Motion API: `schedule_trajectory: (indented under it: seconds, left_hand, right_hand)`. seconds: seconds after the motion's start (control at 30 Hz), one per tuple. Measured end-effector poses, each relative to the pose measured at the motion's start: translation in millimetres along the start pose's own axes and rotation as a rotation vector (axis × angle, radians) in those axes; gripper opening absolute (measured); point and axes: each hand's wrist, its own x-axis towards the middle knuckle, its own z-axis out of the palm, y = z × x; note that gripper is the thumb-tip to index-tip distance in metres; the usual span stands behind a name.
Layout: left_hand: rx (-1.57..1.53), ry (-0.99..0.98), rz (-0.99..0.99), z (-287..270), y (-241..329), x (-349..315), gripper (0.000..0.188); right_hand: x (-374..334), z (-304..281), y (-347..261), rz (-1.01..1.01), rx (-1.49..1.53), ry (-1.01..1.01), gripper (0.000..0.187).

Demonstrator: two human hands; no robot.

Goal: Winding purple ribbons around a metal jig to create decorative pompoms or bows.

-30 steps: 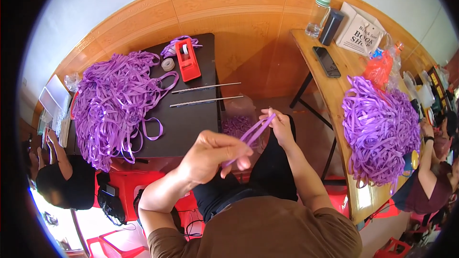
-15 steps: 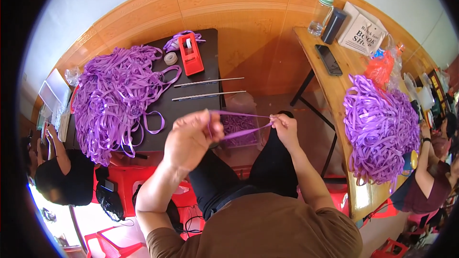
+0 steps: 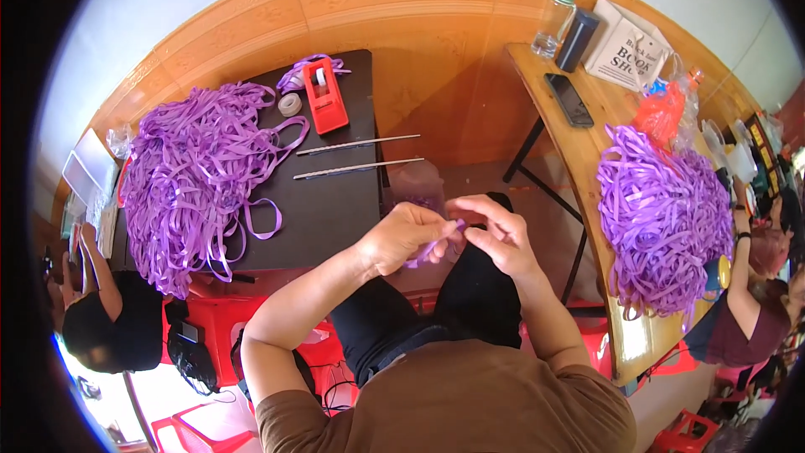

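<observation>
A narrow purple ribbon is pinched in the fingers of my left hand, above my lap. Its short tip pokes out at the fingertips, and part of it hangs below the hand. Close beside that tip is my right hand, its thumb and index finger spread apart. No ribbon shows between them, though some of its fingers are hidden behind. To the left, a large heap of purple ribbons covers much of the black table. Another tangled heap of ribbons lies on the wooden table to the right.
Two thin rods overhang the black table's right edge, near a red tape dispenser and a tape roll. The wooden table holds a phone, bottles and a paper bag. Other people sit at both sides.
My hands have come together. The ribbon, stretched as a loop between them before, is now gathered at my left fingertips. My right hand's pinch has opened.
</observation>
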Motion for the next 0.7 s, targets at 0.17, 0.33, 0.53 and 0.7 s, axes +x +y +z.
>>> schedule_trajectory:
  seconds: [0.17, 0.33, 0.53, 0.7]
  left_hand:
    - [-0.087, -0.02, 0.009, -2, -4, -2, 0.025]
    - [-0.062, -0.051, -0.053, 4, 7, -11, 0.025]
    - [0.126, 0.011, 0.022, 6, 9, -9, 0.022]
    - [0.113, 0.026, -0.011, 10, 15, -7, 0.024]
  right_hand:
    - [10, 7, -8, -0.068, -0.243, -0.092, 0.016]
    - [4, 12, -2, -0.219, -0.475, 0.014, 0.008]
    - [8, 7, -6, -0.311, -0.657, -0.015, 0.007]
    - [13, 7, -11, -0.327, -0.641, -0.026, 0.008]
